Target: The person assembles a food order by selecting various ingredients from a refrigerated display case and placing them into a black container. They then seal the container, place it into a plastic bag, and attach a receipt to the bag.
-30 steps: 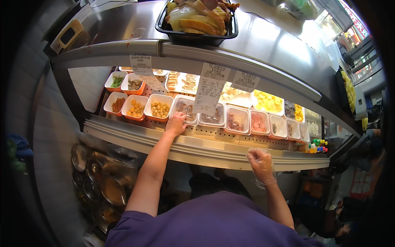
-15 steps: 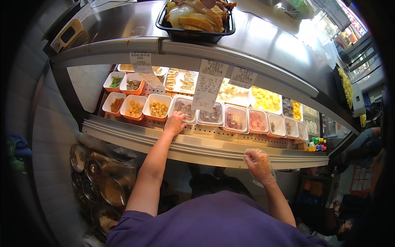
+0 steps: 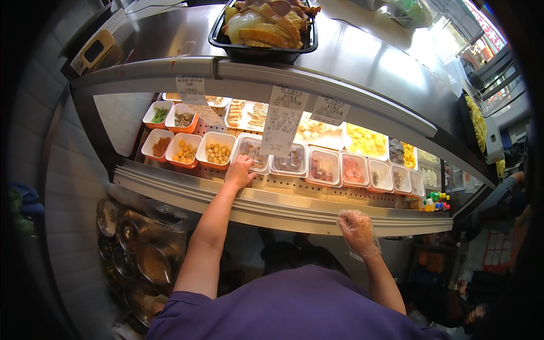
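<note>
Inside the lit food case I have my left hand [image 3: 240, 171] on the clear tub [image 3: 253, 154] at twelve o'clock, fingers curled over its near rim, probably to draw it out. My gloved right hand [image 3: 357, 231], at four o'clock, rests loosely closed on the steel ledge [image 3: 294, 212], apparently bracing.

Food stall or deli counter, seen from server's side. Long refrigerated stainless-steel display case [image 3: 317, 207] with lit interior. Inside: rows of small square white and orange plastic tubs [image 3: 185, 149] of chopped ingredients, clear lidded plastic boxes [image 3: 290, 160] of meats, white trays of yellow cut food [image 3: 365, 140]. Paper order slips [image 3: 283, 120] hang from case's upper rail. Black plastic tray piled with cooked food [image 3: 266, 25] on steel top. Round metal pots and lids [image 3: 139, 249] stacked lower left. Thin clear disposable glove on right hand [image 3: 358, 231]. Far right blurred, possibly street.
</note>
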Tool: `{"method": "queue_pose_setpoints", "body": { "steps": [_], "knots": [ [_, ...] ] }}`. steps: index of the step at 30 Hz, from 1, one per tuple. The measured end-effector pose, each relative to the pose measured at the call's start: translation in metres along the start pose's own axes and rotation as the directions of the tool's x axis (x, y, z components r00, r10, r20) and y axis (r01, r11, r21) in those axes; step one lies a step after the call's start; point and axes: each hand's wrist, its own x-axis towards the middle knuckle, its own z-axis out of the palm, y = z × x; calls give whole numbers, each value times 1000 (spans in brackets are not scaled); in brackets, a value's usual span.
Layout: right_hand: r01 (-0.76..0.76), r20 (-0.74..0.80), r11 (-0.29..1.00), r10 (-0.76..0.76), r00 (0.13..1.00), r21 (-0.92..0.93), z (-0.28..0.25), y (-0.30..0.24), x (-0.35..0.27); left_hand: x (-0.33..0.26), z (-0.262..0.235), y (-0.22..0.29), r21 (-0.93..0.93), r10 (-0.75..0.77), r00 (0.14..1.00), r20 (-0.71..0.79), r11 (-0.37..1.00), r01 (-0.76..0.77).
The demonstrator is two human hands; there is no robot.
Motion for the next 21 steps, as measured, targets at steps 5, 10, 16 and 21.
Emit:
{"method": "queue_pose_setpoints", "body": {
  "steps": [5, 10, 16, 21],
  "knots": [
    [-17, 3, 1000, 17, 1000, 21, 0, 3, 0, 0, 1, 0, -1, -1, 1000, -8, 1000, 1],
    [-12, 14, 1000, 12, 1000, 10, -2, 6, -1, 0, 0, 0, 0, -9, 1000, -5, 1000, 9],
    [-5, -12, 1000, 5, 1000, 13, -2, 10, -2, 1, 1, -1, 3, -4, 1000, -1, 1000, 4],
    [-8, -6, 1000, 8, 1000, 16, -3, 15, -2, 0, -2, 1, 3, 4, 1000, -27, 1000, -4]
  ]
}}
